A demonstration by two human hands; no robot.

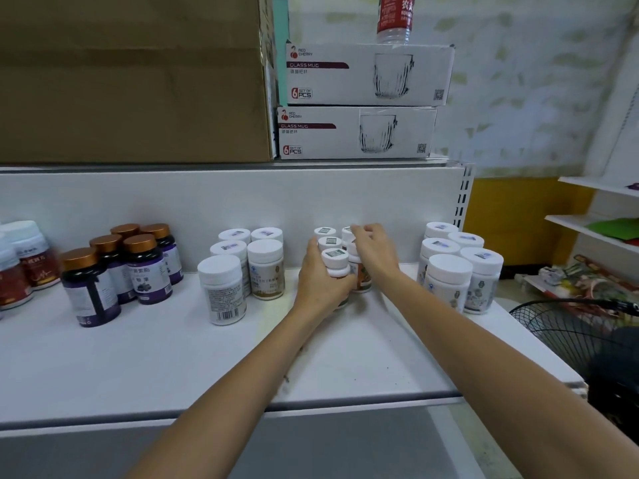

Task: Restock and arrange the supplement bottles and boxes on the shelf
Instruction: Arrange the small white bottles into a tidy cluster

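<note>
A: Item: left hand (321, 281), wrapped round the front bottle (334, 257) of the small cluster. Right hand (375, 252), fingers curled on the rear bottle (346, 233). Purpose, probably: squaring the two rows together.
B: Location?
A: Shelf (173, 357), centre, near the back panel (207, 202), between the left white-capped group (224, 288) and the right white-capped group (449, 278).
B: Description?
A: White stickered caps, orange-brown labels.

Only two forearms get shown, bare all the way to the wrists. The left hand (320, 281) and right hand (375, 252) are uncovered as well, fingers slim, details blurred a bit.
</note>
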